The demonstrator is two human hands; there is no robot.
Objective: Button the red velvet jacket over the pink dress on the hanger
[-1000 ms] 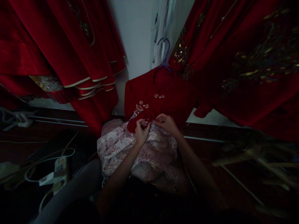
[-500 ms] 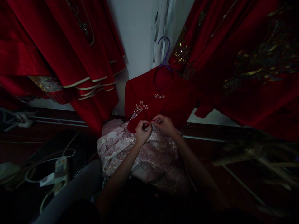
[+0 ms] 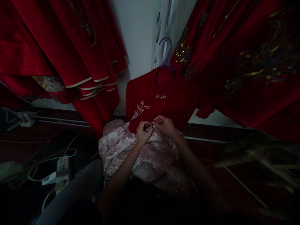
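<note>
A red jacket [image 3: 145,87] hangs in front of me on a purple hanger [image 3: 167,56]. Beaded flower clasps [image 3: 161,97] and a fan-shaped tassel ornament [image 3: 140,108] decorate its front. At the jacket's lower hem, my left hand [image 3: 143,132] pinches the red cloth between thumb and fingers. My right hand [image 3: 165,126] is closed in a pinch right beside it, on the same bit of hem. Any small thing between the fingertips is too dark and tiny to make out. Below both hands spreads a pink and silver brocade fabric [image 3: 117,140] across my lap.
Red garments with pale piping [image 3: 93,68] hang at the left. Another red garment with gold embroidery [image 3: 257,72] hangs at the right. A power strip [image 3: 63,168] with white cables lies at the lower left. Wooden sticks [image 3: 234,161] lie at the right.
The view has shifted very slightly, moving everything a little to the right. Both hands stay pinched at the hem in nearly the same pose.
</note>
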